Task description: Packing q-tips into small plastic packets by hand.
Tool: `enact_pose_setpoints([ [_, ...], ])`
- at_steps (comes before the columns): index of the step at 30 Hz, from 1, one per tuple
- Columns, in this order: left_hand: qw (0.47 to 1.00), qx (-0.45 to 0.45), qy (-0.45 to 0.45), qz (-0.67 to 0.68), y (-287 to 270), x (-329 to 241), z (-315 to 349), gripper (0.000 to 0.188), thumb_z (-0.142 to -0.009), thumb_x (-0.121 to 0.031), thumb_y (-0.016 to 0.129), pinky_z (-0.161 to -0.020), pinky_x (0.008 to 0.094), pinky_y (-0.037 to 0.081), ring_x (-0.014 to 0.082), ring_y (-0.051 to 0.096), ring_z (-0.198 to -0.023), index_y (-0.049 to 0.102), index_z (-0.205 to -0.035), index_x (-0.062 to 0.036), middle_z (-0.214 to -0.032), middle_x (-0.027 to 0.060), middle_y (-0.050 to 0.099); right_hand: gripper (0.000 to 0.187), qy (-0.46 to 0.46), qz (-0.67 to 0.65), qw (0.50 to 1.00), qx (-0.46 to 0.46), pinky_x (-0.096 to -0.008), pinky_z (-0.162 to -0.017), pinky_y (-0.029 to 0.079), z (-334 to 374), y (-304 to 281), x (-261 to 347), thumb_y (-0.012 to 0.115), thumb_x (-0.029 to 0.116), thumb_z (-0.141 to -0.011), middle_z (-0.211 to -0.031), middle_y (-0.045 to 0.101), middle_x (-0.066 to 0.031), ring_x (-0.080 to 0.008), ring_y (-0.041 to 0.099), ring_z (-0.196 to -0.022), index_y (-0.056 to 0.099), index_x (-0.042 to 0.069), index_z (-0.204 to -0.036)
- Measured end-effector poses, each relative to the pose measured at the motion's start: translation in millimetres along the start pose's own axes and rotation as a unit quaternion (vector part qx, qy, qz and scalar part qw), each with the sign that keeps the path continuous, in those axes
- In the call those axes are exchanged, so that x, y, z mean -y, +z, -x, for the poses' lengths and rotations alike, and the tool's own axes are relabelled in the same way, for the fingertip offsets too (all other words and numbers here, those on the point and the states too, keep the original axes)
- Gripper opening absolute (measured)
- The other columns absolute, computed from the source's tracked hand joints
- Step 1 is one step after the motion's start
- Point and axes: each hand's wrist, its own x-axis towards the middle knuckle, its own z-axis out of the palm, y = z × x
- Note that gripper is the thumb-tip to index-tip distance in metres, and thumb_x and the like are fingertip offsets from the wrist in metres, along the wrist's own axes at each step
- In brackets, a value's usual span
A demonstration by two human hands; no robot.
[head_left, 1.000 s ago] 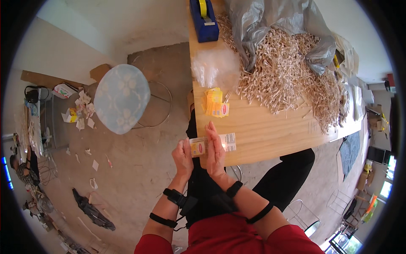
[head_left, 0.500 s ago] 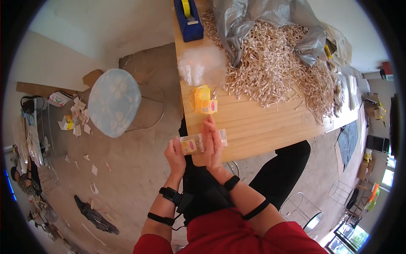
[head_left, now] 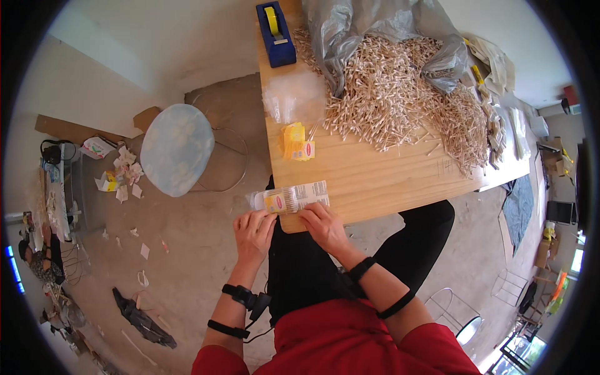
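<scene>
A flat clear packet of cotton swabs [head_left: 281,200] with a yellow label lies at the near left corner of the table. Its clear film sticks out past the left end, and a white printed flap [head_left: 312,191] extends to the right. My left hand [head_left: 251,232] pinches the packet's near edge with closed fingers. At the printed flap's near edge, the bent fingers of my right hand [head_left: 324,226] grip the packet. Beyond it sit a small pile of yellow label cards [head_left: 296,142] and a stack of clear plastic bags [head_left: 294,97].
Loose cotton swabs [head_left: 387,87] are heaped across the wooden table [head_left: 369,187], partly under a grey plastic bag [head_left: 340,31]. A blue tape dispenser [head_left: 275,37] stands at the far left edge. To the left is a covered stool [head_left: 177,150].
The packet has come down onto the table corner and lies sideways, its printed flap now showing at right. My right hand has drawn back from upright, and its fingers have bent onto the packet.
</scene>
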Motion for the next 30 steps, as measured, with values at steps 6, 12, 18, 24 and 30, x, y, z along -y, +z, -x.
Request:
enact_pose_setpoints([
  [6,0.999,0.012,0.018,-0.028,5.9,4.2,-4.8,0.024,-0.078,-0.011,0.077,-0.089,0.0422,0.038,0.0220,0.057,-0.100,0.065,-0.098,-0.0125,-0.102,0.0007,0.060,0.014,-0.012,0.025,0.999,0.023,-0.0404,-0.071,0.053,-13.3,6.0,-4.2,0.068,0.012,-0.084,-0.091,0.056,-0.0083,-0.0294,0.061,-0.087,0.059,0.007,-0.093],
  [12,0.997,0.008,0.051,-0.049,6.9,12.0,-5.8,0.022,-0.079,-0.011,0.077,-0.090,0.0432,0.037,0.0212,0.057,-0.099,0.063,-0.096,-0.0129,-0.100,0.0000,0.060,0.014,-0.052,0.057,0.997,0.030,-0.0395,-0.068,0.052,-15.0,4.2,-4.6,0.068,0.013,-0.084,-0.090,0.055,-0.0077,-0.0274,0.061,-0.086,0.057,0.008,-0.091],
  [18,0.995,0.018,0.070,-0.071,7.9,20.1,-0.1,0.020,-0.080,-0.012,0.076,-0.094,0.0438,0.036,0.0196,0.058,-0.098,0.063,-0.095,-0.0131,-0.097,-0.0008,0.060,0.011,-0.090,0.089,0.990,0.063,-0.0379,-0.068,0.053,-15.1,4.4,-8.7,0.063,0.013,-0.086,-0.087,0.052,-0.0070,-0.0251,0.060,-0.084,0.056,0.008,-0.091],
  [24,0.994,0.023,0.071,-0.079,10.2,21.7,3.1,0.022,-0.081,-0.012,0.076,-0.095,0.0455,0.036,0.0190,0.058,-0.099,0.063,-0.099,-0.0127,-0.100,-0.0002,0.059,0.010,-0.089,0.101,0.988,0.077,-0.0378,-0.067,0.053,-15.8,4.9,-8.8,0.060,0.012,-0.083,-0.089,0.052,-0.0068,-0.0250,0.060,-0.084,0.056,0.008,-0.092],
  [30,0.994,0.069,0.053,-0.068,5.5,12.5,2.2,0.060,-0.079,-0.023,0.078,-0.109,0.0569,0.026,0.0254,0.045,-0.129,0.052,-0.131,-0.0108,-0.138,0.0058,0.049,0.009,-0.045,0.035,0.998,0.031,-0.0410,-0.067,0.053,-16.1,2.0,-8.6,0.063,0.009,-0.087,-0.089,0.056,-0.0105,-0.0301,0.063,-0.083,0.056,0.006,-0.093],
])
